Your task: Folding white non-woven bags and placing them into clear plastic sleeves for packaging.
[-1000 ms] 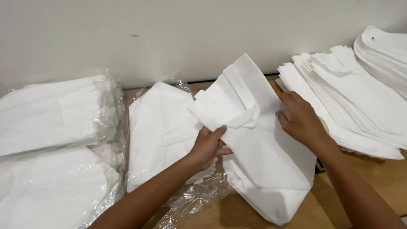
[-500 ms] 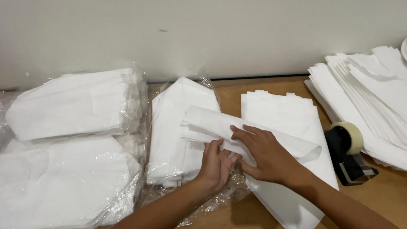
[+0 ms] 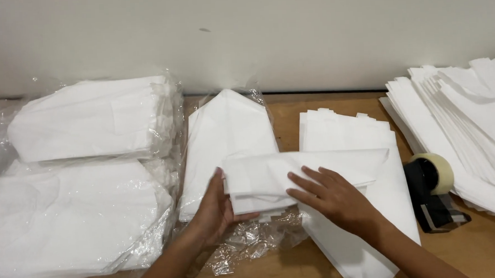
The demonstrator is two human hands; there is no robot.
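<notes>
A folded white bag lies crosswise over two white stacks on my bench. My left hand pinches its left end, thumb under, fingers on top; my right hand presses flat on it, gripping nothing. A tape dispenser sits just right; wrapped bundles lie left.

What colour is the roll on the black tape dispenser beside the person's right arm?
The roll of tape is pale yellowish-beige, on a black dispenser; the head view shows it.
</notes>
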